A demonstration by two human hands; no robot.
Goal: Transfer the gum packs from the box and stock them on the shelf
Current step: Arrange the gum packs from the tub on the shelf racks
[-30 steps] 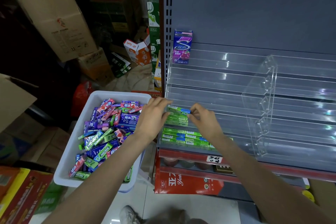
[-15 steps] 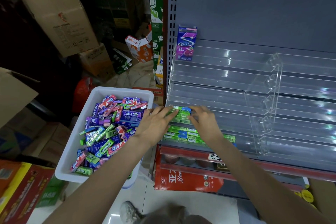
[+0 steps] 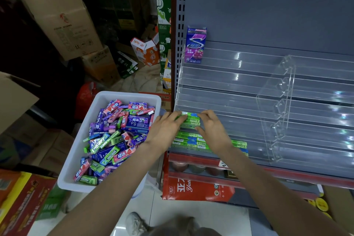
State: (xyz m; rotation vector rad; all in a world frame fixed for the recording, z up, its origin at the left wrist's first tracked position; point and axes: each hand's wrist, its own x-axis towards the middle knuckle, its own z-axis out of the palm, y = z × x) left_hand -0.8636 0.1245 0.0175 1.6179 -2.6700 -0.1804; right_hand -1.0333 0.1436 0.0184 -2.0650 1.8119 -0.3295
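A white bin [image 3: 80,151] on the left holds several green, purple and pink gum packs. A clear tiered acrylic shelf [image 3: 239,101] stands to its right. A small stack of green gum packs [image 3: 190,119] lies on its second tier from the front. My left hand [image 3: 165,130] touches the stack's left end and my right hand [image 3: 211,130] its right end, fingers fairly straight. More green packs [image 3: 188,140] fill the front tier below. A purple gum carton [image 3: 195,45] stands upright at the back left tier.
A clear acrylic divider [image 3: 277,105] crosses the tiers to the right. Cardboard boxes [image 3: 57,13] are piled at the back left, red cartons [image 3: 21,201] at the front left. A red package [image 3: 195,189] sits under the shelf. My shoe [image 3: 136,224] is on the tiled floor.
Both hands have lowered the green packs onto the second tier and now press the stack from its two ends. The view has shifted slightly.
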